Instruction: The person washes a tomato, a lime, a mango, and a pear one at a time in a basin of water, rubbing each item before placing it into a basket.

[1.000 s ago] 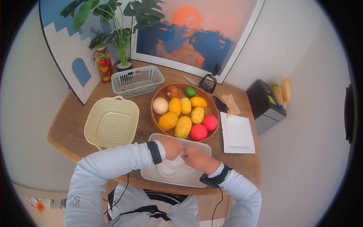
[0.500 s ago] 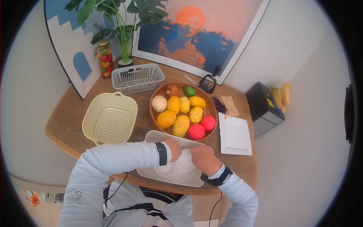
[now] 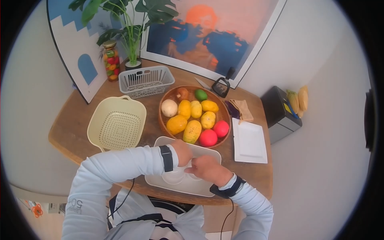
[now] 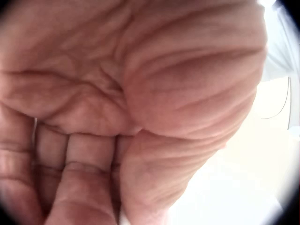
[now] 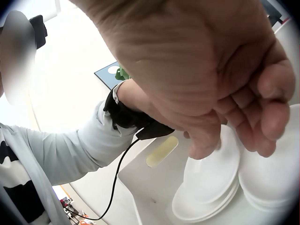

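Note:
A white plastic tub [image 3: 200, 188] at the table's front edge holds small round white dishes. My left hand [image 3: 182, 153] is over the tub, fingers curled; in the left wrist view a white sliver shows between thumb and finger. It pinches a white dish [image 5: 211, 176], which stands tilted above a small stack in the right wrist view; much of the grip is hidden. My right hand [image 3: 208, 168] hovers close beside the left, fingers [image 5: 276, 89] loosely bent with nothing between them, thumb near the tilted dish. Another stack of white dishes [image 5: 272, 173] lies beneath its fingers.
Behind the tub sits a round wicker basket [image 3: 162, 126] of fruit. A cream colander [image 3: 94, 134] stands left, with a grey basket [image 3: 146, 82] farther back. White rectangular plates [image 3: 250, 142] lie right. A knife [image 3: 202, 83] lies near the back.
My right hand went right over the right-hand dishes, then came back left beside my left hand. The left hand stayed over the tub. The head view shifted slightly.

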The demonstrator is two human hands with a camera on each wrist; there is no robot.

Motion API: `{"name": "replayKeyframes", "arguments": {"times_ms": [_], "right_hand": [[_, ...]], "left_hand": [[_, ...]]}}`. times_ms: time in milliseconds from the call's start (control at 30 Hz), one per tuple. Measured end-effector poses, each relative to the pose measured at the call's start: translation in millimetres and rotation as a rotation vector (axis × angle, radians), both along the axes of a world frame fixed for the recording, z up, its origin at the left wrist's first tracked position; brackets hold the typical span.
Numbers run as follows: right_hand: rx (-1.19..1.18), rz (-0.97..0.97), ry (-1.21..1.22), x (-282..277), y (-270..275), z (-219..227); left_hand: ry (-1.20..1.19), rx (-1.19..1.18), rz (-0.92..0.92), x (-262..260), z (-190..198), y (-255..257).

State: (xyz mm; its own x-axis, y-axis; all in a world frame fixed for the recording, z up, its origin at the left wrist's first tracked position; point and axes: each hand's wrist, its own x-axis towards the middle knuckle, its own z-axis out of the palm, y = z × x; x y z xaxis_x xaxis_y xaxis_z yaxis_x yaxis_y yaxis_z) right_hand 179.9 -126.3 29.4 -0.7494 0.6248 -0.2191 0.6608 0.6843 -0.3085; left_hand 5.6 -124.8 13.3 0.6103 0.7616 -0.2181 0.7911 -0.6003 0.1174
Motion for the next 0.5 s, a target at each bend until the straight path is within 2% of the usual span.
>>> {"name": "replayKeyframes", "arguments": {"times_ms": [33,133,233,267,400,500], "right_hand": [[-0.057,0.003,0.023,-3.7,-0.7,2.8],[0.006,-0.005,0.190,-3.2,1.1,-11.9],[-0.020,-0.081,0.212,2.8,16.4,-25.7],[0.033,-0.087,0.129,8.6,18.1,-25.7],[0.191,-0.141,-0.125,14.2,8.1,2.8],[0.272,-0.146,-0.158,14.8,7.7,0.1]], "left_hand": [[-0.036,-0.021,0.010,-1.6,10.0,1.6],[-0.169,-0.062,0.022,-5.5,17.2,6.0],[-0.230,-0.069,0.069,-7.3,17.6,5.8],[-0.237,-0.067,0.092,-7.0,17.7,4.6],[-0.029,-0.134,0.076,-4.2,13.8,-0.5],[0.083,-0.175,0.033,2.5,-2.8,-0.1]]}}
